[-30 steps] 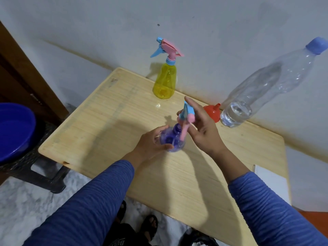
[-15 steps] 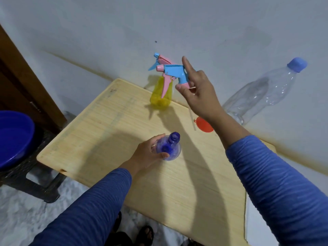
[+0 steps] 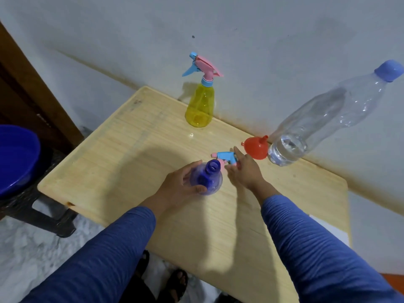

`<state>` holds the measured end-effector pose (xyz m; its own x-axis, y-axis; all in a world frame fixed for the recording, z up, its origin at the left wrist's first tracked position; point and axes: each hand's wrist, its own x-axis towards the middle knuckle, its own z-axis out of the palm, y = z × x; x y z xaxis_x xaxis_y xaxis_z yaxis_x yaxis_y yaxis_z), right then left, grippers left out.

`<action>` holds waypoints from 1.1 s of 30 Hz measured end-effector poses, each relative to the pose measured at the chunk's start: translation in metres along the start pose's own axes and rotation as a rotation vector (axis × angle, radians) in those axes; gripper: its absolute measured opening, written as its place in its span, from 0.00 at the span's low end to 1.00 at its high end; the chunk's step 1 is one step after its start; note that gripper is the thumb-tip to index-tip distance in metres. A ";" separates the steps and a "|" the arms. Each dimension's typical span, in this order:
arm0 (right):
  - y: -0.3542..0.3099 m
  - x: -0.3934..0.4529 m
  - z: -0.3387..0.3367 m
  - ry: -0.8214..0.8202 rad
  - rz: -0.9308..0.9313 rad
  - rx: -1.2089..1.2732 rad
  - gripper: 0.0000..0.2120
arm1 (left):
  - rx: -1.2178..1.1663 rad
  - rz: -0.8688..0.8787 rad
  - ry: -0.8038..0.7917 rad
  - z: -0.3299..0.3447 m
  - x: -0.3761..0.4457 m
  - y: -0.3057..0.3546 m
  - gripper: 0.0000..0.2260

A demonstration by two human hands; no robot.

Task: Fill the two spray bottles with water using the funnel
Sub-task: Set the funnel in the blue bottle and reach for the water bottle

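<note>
My left hand [image 3: 179, 186] grips the blue spray bottle [image 3: 207, 180], which stands on the wooden table [image 3: 122, 154] with its neck uncovered. Its blue and pink spray head [image 3: 225, 158] lies on the table just behind the bottle. My right hand [image 3: 244, 171] pinches that head at its collar between thumb and index finger. A red funnel [image 3: 255, 149] lies on its side right of the head. Beside it a clear water bottle [image 3: 317, 125] with a blue cap holds a little water. The yellow spray bottle [image 3: 200, 110] stands capped at the back, near the wall.
A blue basin [image 3: 15, 156] sits on a dark stool [image 3: 43, 213] left of the table. White paper [image 3: 328, 228] lies at the table's right edge. The wall runs close behind the table. My sandalled feet [image 3: 175, 283] show below the front edge.
My right hand lifted the spray head off the blue bottle, raised it high, then brought it down onto the table behind the bottle. My left hand kept holding the bottle.
</note>
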<state>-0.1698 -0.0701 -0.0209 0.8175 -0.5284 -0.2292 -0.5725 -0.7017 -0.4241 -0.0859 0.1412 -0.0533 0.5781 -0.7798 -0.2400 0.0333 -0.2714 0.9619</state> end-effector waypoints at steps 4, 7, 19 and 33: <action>0.006 -0.006 0.005 0.236 0.038 0.184 0.31 | -0.023 -0.020 0.031 0.002 0.000 -0.002 0.34; 0.010 -0.002 0.003 0.523 0.145 0.224 0.33 | -0.023 -0.023 0.040 0.003 0.000 -0.002 0.34; 0.022 0.034 0.006 0.495 0.373 0.428 0.36 | -0.012 -0.041 0.040 0.003 0.001 -0.004 0.36; 0.018 0.050 0.003 0.587 0.270 0.133 0.30 | -0.021 -0.036 0.034 0.005 0.000 -0.002 0.38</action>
<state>-0.1387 -0.1081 -0.0425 0.4548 -0.8767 0.1571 -0.7091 -0.4631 -0.5318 -0.0900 0.1392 -0.0554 0.6039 -0.7500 -0.2698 0.0712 -0.2864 0.9555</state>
